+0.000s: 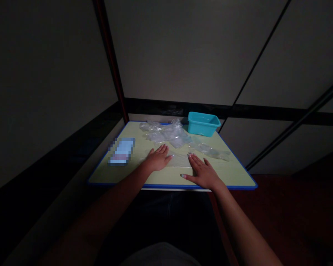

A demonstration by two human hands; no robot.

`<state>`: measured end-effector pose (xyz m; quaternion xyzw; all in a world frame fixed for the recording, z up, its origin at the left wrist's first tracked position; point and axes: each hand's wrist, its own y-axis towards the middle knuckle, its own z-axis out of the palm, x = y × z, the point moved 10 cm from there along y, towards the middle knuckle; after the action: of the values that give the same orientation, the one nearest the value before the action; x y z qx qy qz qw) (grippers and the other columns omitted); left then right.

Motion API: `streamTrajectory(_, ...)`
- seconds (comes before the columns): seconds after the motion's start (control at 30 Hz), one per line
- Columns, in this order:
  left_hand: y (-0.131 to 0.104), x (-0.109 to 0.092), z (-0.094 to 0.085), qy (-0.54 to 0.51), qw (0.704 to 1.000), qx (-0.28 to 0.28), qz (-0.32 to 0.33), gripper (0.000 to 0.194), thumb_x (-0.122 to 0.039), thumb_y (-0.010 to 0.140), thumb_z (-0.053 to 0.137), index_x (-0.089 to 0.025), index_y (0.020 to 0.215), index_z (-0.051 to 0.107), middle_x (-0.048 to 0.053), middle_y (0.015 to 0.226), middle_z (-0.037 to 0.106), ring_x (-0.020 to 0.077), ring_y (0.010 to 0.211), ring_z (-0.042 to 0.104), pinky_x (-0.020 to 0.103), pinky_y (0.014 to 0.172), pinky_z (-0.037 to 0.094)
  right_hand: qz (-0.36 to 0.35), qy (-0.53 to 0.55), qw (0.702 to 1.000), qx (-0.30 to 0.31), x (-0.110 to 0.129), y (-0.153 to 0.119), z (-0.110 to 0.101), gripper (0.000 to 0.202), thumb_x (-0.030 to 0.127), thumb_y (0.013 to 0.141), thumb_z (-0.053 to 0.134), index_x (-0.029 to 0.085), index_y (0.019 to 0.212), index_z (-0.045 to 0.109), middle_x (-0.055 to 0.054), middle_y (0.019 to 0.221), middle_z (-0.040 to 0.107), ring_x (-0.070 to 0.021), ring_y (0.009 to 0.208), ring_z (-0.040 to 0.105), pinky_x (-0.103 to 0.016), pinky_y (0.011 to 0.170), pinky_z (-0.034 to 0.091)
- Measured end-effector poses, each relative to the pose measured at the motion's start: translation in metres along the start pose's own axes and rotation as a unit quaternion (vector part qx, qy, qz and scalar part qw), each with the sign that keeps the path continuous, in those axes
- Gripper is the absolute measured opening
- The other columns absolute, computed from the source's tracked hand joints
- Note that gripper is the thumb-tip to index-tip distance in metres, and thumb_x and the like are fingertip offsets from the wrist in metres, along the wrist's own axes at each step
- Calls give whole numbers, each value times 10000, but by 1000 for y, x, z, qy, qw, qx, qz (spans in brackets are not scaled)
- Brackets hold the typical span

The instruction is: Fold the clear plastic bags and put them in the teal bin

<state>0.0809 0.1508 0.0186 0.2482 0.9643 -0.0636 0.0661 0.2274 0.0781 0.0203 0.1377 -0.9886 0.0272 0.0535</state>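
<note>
A clear plastic bag [178, 160] lies flat near the front of the pale yellow table [161, 178]. My left hand [158, 157] rests palm down on its left part, fingers extended. Over its right end lies my right hand [202, 171], fingers stretched forward and thumb pointing left. Neither hand grips anything. Behind them is a crumpled pile of clear plastic bags [176, 133], and another clear bag [209, 149] lies beyond my right hand.
A turquoise basket [202, 129] stands at the table's back right corner. A blurred, phone-like flat object [122, 151] lies at the left side. The table has a blue edge, with wall panels behind it.
</note>
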Motion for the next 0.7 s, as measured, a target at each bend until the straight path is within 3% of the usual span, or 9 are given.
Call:
streamTrajectory(0.43,1,37,-2,14,999,-18,-45,658,-546,935,164,-182,1483,175,70,1559,114,208,1434,92,532,1113,138,2,3,1000,-2,-1,1,1,971,770,792,308,157,1501,52,-117,1549,120,-263,1426,106,-533,1122,102)
streamTrajectory(0.7,-2,39,-4,23,998,-27,-56,655,-551,930,153,-206,1486,173,47,1560,120,227,1435,82,550,1109,137,4,6,1000,-3,0,0,0,991,788,778,307,154,1499,63,-116,1548,126,-263,1426,107,-535,1124,104)
